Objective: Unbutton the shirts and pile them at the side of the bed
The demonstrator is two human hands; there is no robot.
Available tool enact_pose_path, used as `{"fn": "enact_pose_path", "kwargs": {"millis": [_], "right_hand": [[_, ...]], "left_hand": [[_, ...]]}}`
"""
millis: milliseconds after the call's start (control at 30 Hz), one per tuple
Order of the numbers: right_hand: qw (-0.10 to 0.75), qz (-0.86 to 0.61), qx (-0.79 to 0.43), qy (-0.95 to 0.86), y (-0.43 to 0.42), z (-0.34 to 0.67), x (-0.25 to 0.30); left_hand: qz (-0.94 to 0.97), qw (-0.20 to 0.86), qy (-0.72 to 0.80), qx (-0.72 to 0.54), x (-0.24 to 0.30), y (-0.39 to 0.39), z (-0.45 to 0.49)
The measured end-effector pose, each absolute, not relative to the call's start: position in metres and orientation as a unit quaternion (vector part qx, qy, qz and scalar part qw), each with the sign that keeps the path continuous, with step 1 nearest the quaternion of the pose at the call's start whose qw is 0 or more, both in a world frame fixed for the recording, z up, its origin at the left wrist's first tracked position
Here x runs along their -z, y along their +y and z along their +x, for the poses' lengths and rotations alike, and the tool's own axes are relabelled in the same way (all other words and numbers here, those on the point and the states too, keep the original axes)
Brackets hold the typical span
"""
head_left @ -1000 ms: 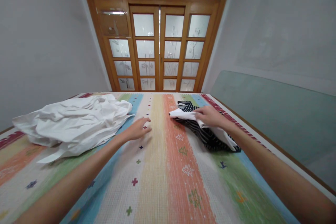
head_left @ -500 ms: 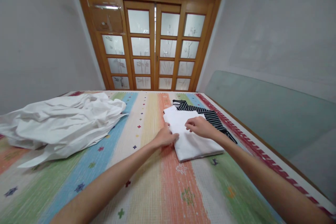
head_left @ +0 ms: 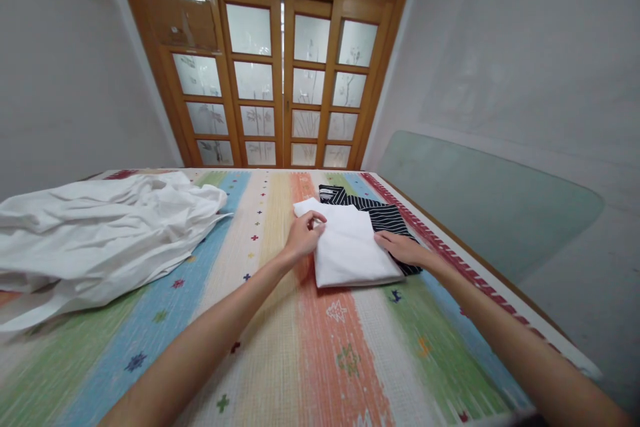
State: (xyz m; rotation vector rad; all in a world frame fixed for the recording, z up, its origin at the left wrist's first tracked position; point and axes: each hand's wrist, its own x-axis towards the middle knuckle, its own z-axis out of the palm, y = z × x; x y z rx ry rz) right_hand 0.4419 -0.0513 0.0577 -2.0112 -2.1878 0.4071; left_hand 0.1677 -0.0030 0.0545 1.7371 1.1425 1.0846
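A folded white cloth [head_left: 346,250] lies on top of a black-and-white striped garment [head_left: 383,213] at the right of the striped mat. My left hand [head_left: 303,236] is at the white cloth's left edge, thumb and fingers pinched on that edge. My right hand [head_left: 403,247] lies flat at the cloth's right edge, fingers stretched out over the cloth and the striped garment.
A crumpled pile of white fabric [head_left: 100,227] covers the left of the colourful striped mat [head_left: 320,340]. A wooden door with frosted glass panes [head_left: 280,93] stands behind. A pale green panel [head_left: 480,193] leans against the right wall.
The white cloth came to lie folded flat on the striped garment. My left hand came from the mat's middle to the cloth's left edge; my right hand slid to its right edge.
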Motion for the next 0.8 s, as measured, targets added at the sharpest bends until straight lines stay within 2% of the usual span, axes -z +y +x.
{"fn": "enact_pose_path", "kwargs": {"millis": [167, 333, 567, 633, 733, 800], "right_hand": [[-0.049, -0.718, -0.049, -0.693, -0.052, 0.435, -0.043], [-0.087, -0.726, 0.01, -0.682, -0.055, 0.418, -0.041], [-0.105, -0.752, -0.012, -0.651, -0.049, 0.413, -0.05], [-0.102, -0.75, 0.009, -0.654, -0.045, 0.404, -0.051], [-0.044, -0.705, 0.088, -0.702, -0.037, 0.377, -0.05], [0.004, -0.645, 0.103, -0.757, -0.031, 0.355, -0.046]], "left_hand": [[0.753, 0.245, 0.458, -0.405, -0.076, -0.014, 0.105], [0.779, 0.193, 0.512, -0.306, -0.074, -0.013, 0.026], [0.785, 0.122, 0.604, -0.055, -0.064, -0.032, -0.062], [0.782, 0.042, 0.62, -0.049, -0.064, -0.04, -0.059], [0.791, -0.067, 0.603, -0.08, -0.066, -0.049, -0.025], [0.805, -0.037, 0.586, -0.078, -0.067, -0.052, 0.008]]}}
